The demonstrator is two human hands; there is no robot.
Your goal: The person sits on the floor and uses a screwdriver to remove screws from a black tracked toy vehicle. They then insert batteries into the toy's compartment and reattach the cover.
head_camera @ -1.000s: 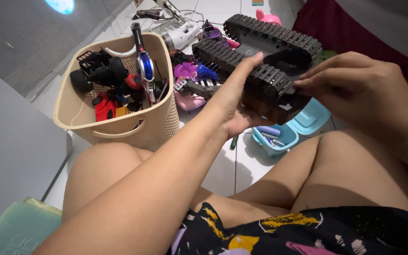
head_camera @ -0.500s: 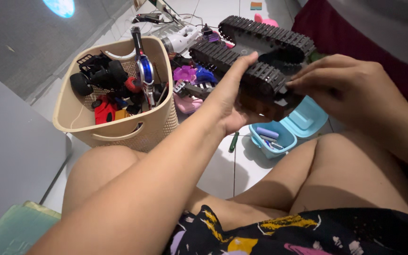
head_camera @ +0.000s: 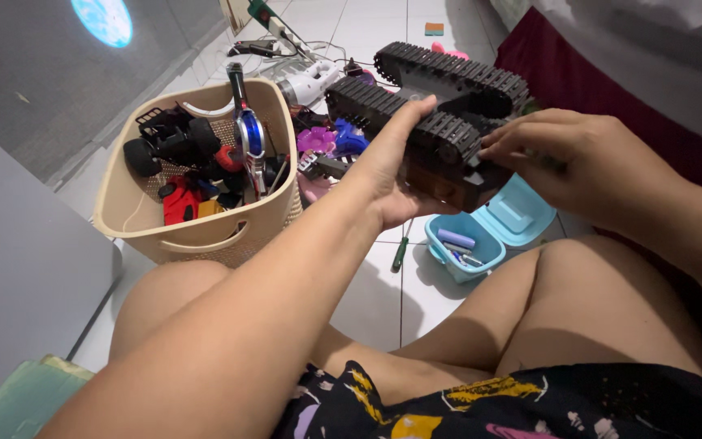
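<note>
Tank [head_camera: 440,122]: a black toy vehicle with two ribbed rubber tracks is held up in the air at mid-scene, above the floor and beyond the knees, tilted with its near end lowest.
Left hand [head_camera: 392,167]: it is cupped under and against the left track, palm turned to the body of the toy, fingers curled up over the tread; the toy is gripped.
Right hand [head_camera: 587,158]: it is laid on the near right corner of the toy, fingers bent and pressed together on the dark block there; whether a small part is pinched between the fingertips cannot be told.
Basket [head_camera: 205,232]: a beige plastic basket is stood on the floor at the left, just beside the left knee, filled with toy cars, a red piece and a blue-and-silver tool standing upright.
Box [head_camera: 493,232]: a small light-blue box with its lid swung open is set on the tiles directly below the toy, with small parts inside; its far edge is covered by the toy.
Screwdriver [head_camera: 400,254]: a green-handled one is laid on the floor just left of the box, partly hidden by the left wrist.
Loose toys [head_camera: 327,140]: pink, purple and white pieces are scattered between basket and toy, half blocked by the left hand.
Floor [head_camera: 375,293]: white tiles.
</note>
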